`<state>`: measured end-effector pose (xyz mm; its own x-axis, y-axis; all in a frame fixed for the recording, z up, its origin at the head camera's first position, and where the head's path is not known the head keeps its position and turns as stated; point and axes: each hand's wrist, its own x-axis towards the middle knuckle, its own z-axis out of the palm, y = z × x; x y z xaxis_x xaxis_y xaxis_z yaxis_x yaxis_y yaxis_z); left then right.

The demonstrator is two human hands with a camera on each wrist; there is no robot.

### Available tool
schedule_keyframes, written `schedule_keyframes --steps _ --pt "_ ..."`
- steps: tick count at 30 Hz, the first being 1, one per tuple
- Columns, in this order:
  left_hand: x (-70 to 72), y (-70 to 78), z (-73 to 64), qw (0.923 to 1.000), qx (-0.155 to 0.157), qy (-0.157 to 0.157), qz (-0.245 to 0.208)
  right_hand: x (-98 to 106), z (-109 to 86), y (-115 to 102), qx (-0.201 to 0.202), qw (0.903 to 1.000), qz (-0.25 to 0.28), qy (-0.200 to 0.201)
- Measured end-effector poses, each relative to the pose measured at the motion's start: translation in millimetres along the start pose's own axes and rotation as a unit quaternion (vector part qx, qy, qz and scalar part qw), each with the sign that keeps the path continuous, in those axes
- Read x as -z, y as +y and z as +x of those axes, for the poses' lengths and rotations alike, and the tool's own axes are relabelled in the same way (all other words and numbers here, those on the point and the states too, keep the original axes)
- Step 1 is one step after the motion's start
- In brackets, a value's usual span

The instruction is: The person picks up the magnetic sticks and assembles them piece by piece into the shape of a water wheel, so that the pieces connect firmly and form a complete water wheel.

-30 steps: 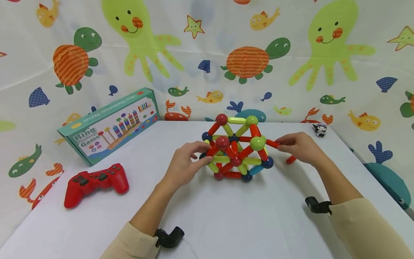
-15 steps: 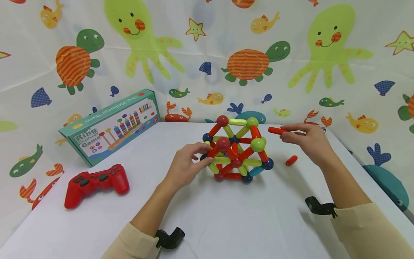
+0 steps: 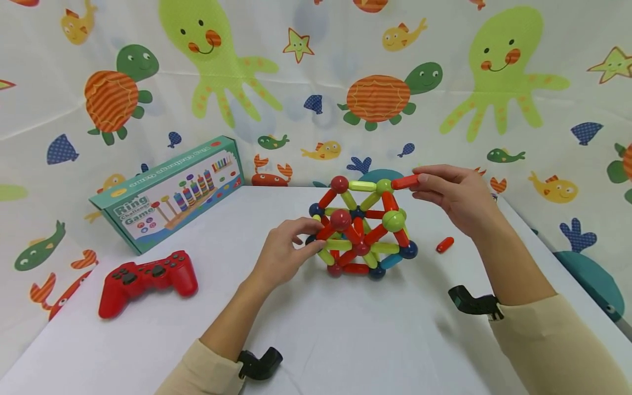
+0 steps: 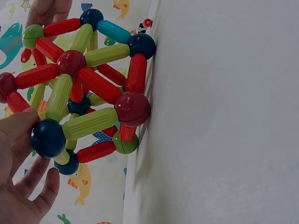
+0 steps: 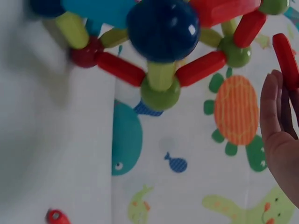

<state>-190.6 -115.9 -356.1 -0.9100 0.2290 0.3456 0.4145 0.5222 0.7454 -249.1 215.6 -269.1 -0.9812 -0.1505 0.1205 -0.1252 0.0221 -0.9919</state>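
Observation:
A structure of coloured rods and balls (image 3: 362,248) stands on the white table. My left hand (image 3: 286,247) holds its left side, thumb and fingers around a dark blue ball (image 4: 47,138) in the left wrist view. My right hand (image 3: 456,197) pinches a loose red rod (image 3: 406,182) by its right end, above the table. In the head view the rod's free end meets the edge of the upper right green ball (image 3: 385,187); the right wrist view shows a gap between rod and balls. A second red rod (image 3: 445,244) lies on the table below my right hand.
A red game controller (image 3: 148,281) lies at the left of the table (image 3: 345,340). Behind it a green Ring Challenge Game box (image 3: 168,192) stands on edge. A cloth with sea animals hangs along the back and sides.
My right hand first drew the red rod away from the structure's right side, then raised it and moved left to the upper green ball. The left hand keeps its hold.

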Motion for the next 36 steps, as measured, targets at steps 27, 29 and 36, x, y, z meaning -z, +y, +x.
schedule_keyframes --steps 27,29,36 --pt "-1.1 1.2 -0.6 0.9999 0.0 0.003 -0.01 -78 38.2 -23 -0.01 0.9554 -0.236 -0.177" --pt "-0.9 0.8 -1.0 0.9999 0.002 0.003 -0.011 -81 38.9 -23 -0.012 0.9552 -0.235 -0.18" --pt "-1.2 0.6 -1.6 0.9999 0.002 0.005 -0.01 -83 44.1 -25 -0.017 0.954 -0.24 -0.178"
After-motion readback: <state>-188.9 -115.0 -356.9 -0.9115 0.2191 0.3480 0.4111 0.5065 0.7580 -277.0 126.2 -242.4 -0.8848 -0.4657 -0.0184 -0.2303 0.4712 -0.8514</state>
